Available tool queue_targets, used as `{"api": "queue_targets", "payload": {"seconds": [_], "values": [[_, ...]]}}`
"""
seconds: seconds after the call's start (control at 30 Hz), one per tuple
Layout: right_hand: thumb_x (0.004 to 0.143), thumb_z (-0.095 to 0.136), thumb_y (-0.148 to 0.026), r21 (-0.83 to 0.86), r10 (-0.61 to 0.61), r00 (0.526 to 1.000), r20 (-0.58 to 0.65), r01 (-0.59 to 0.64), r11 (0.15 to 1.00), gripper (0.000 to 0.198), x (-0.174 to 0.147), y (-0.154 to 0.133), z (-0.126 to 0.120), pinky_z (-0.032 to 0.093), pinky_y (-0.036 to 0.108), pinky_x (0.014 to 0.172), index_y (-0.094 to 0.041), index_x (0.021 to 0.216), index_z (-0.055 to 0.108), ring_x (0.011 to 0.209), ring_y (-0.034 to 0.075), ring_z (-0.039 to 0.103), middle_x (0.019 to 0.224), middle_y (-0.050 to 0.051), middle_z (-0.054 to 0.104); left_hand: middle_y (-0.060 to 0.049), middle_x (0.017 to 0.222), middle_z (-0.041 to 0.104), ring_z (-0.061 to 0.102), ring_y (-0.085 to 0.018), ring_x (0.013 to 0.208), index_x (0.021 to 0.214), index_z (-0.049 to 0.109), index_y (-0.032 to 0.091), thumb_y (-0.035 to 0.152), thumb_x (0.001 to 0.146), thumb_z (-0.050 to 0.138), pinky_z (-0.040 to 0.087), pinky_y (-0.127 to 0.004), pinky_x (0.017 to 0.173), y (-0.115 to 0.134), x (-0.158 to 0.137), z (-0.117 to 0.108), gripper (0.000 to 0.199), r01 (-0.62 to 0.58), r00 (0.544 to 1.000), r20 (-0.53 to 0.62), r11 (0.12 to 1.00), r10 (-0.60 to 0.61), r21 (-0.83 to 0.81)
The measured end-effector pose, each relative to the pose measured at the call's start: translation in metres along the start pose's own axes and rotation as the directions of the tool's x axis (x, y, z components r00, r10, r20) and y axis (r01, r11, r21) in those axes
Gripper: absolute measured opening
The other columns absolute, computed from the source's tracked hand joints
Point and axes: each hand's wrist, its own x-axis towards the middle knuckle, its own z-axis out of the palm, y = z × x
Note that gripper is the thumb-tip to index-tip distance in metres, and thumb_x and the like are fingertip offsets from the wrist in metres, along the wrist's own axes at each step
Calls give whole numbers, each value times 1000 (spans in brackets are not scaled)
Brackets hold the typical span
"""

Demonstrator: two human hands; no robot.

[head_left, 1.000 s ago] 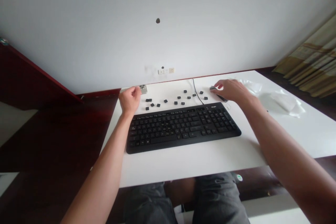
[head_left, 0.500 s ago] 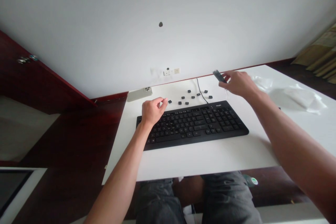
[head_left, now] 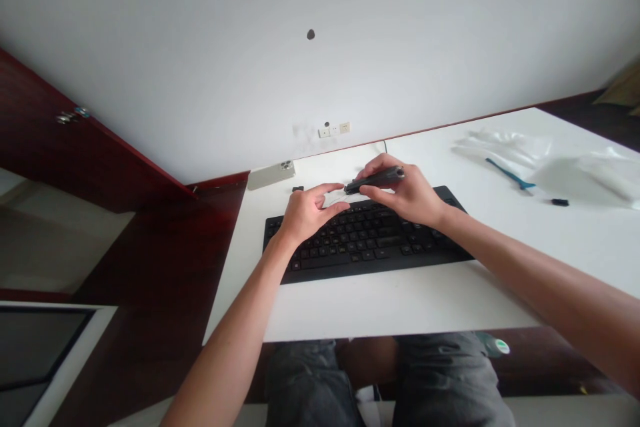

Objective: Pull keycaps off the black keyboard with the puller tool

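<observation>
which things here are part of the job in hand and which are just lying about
Part of the job, by the look of it:
black tool, held in the right hand
keyboard, under both hands
loose key caps, just beyond the left hand

Apparently just lying about:
phone
plastic bags
blue tool, perhaps a spare
small black piece, use unclear

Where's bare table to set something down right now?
Free on the white table: strip between keyboard and near edge; patch between right forearm and small black piece. Crowded: keyboard's far edge, around left hand, right hand and dark tool; back right, under plastic wrapping.
</observation>
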Motion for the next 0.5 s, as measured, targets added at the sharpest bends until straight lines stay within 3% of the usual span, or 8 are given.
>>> {"api": "queue_targets", "payload": {"seconds": [0.07,0.2,0.3,0.4,0.5], "values": [[90,79,-50,117,24,999,29,-27,993,35,-1,1,5,62,44,87,-24,105,62,97,26,74,109,9,78,6,52,36,29,-12,52,103,86,26,59,90,75,26,-31,54,-1,1,0,37,0,1000,-6,1000,0,25],[92,77,-48,249,86,996,40,-93,964,35,0,7,4,63,46,88,-23,114,66,90,23,74,112,9,78,5,54,42,32,-12,54,84,82,24,61,91,74,26,-31,55,0,3,-2,38,11,1000,-6,1000,-11,20],[92,77,-47,168,102,988,115,-120,978,39,2,12,2,62,47,93,-26,125,72,101,26,74,122,9,76,5,53,41,30,-12,54,81,81,23,62,91,73,25,-31,55,0,3,-3,40,19,1000,-1,1000,-19,-5],[90,79,-46,40,71,978,196,-80,996,34,1,15,5,59,46,97,-27,117,77,109,28,73,121,7,77,5,53,39,28,-12,54,80,81,23,61,91,74,23,-31,55,-2,2,-1,40,18,999,30,999,-17,-27],[90,78,-45,88,50,972,231,-72,994,29,-1,17,9,60,44,96,-25,111,75,107,27,74,114,7,78,6,51,36,26,-11,53,80,81,23,63,87,77,21,-31,55,-6,2,-4,40,17,999,37,1000,-16,-22]]}}
